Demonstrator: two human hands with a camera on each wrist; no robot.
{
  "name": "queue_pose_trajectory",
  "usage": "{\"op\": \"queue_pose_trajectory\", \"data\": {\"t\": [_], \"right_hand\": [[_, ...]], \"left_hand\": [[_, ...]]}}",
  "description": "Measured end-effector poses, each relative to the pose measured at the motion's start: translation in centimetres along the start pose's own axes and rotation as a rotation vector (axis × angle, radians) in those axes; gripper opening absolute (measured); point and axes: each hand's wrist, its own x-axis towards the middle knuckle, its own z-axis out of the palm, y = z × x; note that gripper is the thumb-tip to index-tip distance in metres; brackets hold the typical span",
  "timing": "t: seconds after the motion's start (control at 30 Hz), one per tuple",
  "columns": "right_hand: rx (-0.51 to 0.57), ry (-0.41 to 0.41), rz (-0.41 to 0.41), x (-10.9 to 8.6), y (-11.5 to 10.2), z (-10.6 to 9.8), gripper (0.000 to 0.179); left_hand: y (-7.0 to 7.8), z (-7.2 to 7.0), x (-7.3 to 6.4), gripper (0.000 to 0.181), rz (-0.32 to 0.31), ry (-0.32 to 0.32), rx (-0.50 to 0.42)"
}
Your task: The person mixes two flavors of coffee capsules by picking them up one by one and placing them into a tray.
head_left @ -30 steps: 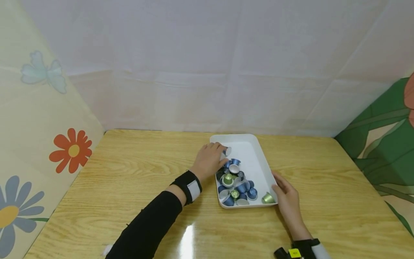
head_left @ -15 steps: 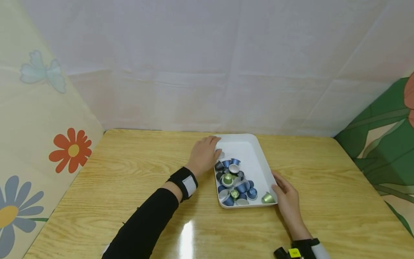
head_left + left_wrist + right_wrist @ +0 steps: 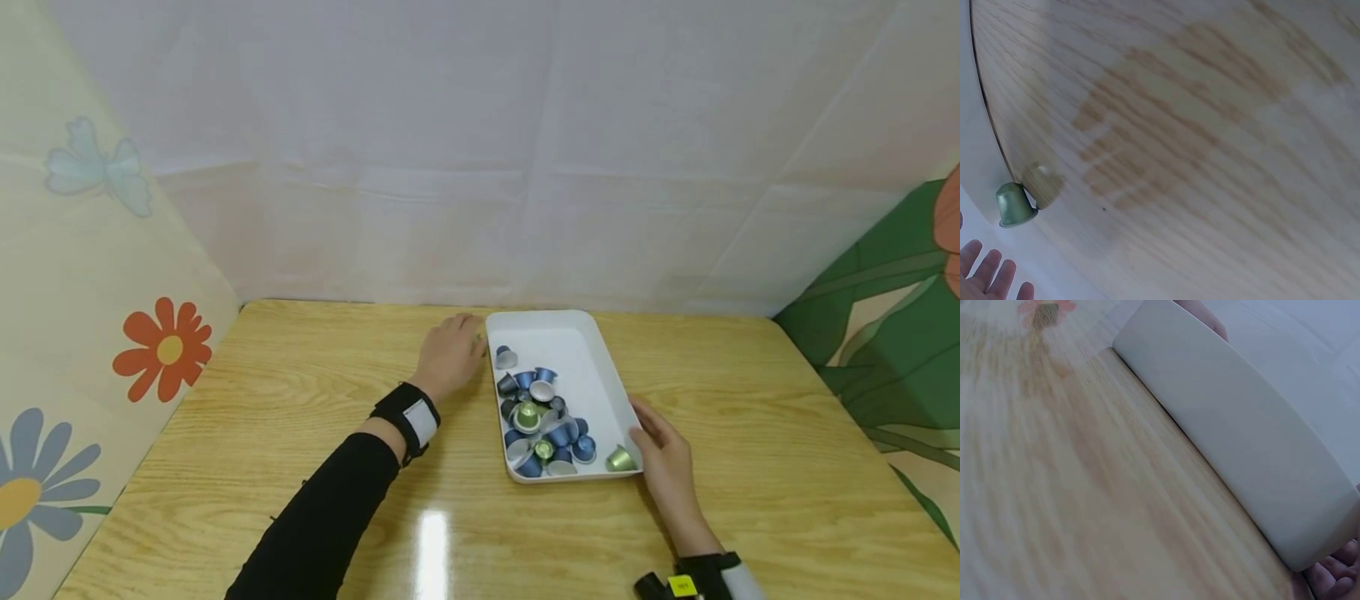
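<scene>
My left hand (image 3: 450, 356) is beside the far left side of a white tray (image 3: 600, 367), with its fingers loosely extended. A green coffee capsule (image 3: 1015, 204) is close to the fingertips in the left wrist view, apart from them; only a sliver of green shows by the hand in the head view. My right hand (image 3: 666, 471) grips the tray's near right corner, thumb at the rim and fingers curled below. Blue, dark and green capsules are heaped in the tray's left part. One silver-lidded blue capsule (image 3: 506, 358) lies farther back, and a green capsule (image 3: 621, 458) sits in the near right corner.
The tray rests on a wood-grain table (image 3: 322, 383). A pale cloth (image 3: 390, 242) hangs along the table's back edge. Patterned panels with a red flower (image 3: 171, 348) on the left and green leaves (image 3: 885, 325) on the right flank the table.
My left hand has let go of the silver-lidded blue capsule inside the tray's left side and moved left, out over the rim. The right hand and tray have not moved.
</scene>
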Motion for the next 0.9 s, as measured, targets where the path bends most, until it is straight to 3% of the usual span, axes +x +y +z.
{"op": "queue_pose_trajectory", "data": {"t": [0.47, 0.6, 0.9], "right_hand": [[-0.008, 0.010, -0.006, 0.1, 0.0, 0.0, 0.043], [-0.001, 0.006, 0.004, 0.0, 0.0, 0.0, 0.043], [-0.012, 0.006, 0.001, 0.1, 0.1, 0.0, 0.043]], "left_hand": [[-0.2, 0.2, 0.2, 0.050, -0.082, -0.118, -0.028], [-0.1, 0.4, 0.5, 0.043, -0.087, -0.129, -0.006], [-0.3, 0.9, -0.2, 0.032, -0.023, -0.146, 0.091]]}}
